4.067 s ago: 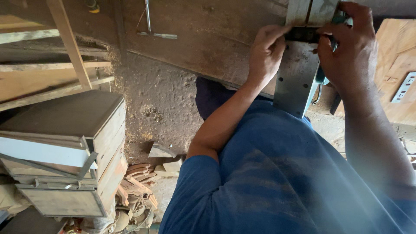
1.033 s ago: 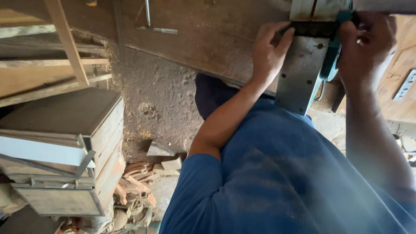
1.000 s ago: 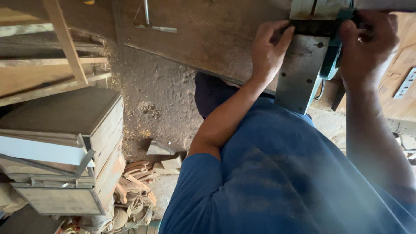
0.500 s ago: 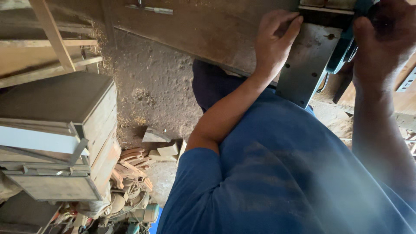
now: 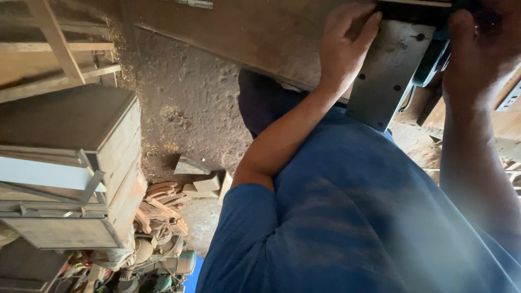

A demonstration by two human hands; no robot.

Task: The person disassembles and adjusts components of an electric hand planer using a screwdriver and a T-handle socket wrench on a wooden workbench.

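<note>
Grey metal plate (image 5: 388, 73) with small holes is at the top right of the head view, standing on a brown wooden board (image 5: 244, 32) and leaning a little to one side. Left hand (image 5: 344, 51) lies against the left edge of this plate; the fingers (image 5: 366, 30) are bent over its upper corner and touch it, with the palm resting on the board. Right hand (image 5: 480, 46) is on the other side of the plate, in shadow at the frame edge, and it is closed around a teal power tool (image 5: 431, 59) that sits just beside the plate's right edge. The two hands are apart, with the plate between them. Below them is the person's blue shirt (image 5: 353, 228), which fills the lower right. At the left stands a stack of wooden boxes (image 5: 70, 163), and near its foot lie small wood offcuts (image 5: 198, 176) on the dusty floor (image 5: 190, 103).
</note>
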